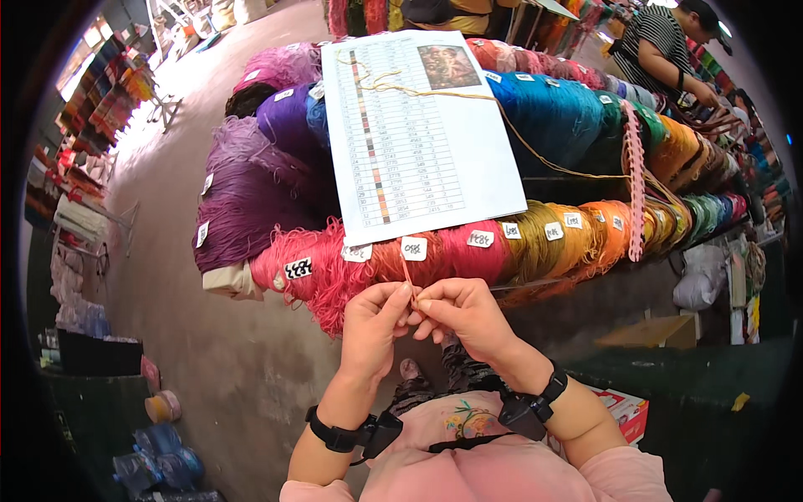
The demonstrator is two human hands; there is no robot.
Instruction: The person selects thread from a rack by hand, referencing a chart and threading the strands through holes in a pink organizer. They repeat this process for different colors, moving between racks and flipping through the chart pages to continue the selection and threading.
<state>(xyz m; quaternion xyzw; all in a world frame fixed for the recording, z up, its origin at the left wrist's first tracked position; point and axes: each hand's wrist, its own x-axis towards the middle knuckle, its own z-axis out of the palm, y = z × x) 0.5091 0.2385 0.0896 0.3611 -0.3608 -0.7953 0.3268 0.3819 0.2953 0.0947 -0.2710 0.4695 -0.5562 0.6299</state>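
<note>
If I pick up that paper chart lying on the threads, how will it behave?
The paper chart looks thin, so it's probably light and floppy. It may slide easily, resting across rounded thread bundles. The loose yellow thread on top could slip off.

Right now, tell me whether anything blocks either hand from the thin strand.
Nothing visible does: the left hand and right hand meet at the thin strand. The paper sheet lies beyond them, across the yarn bundles.
</note>
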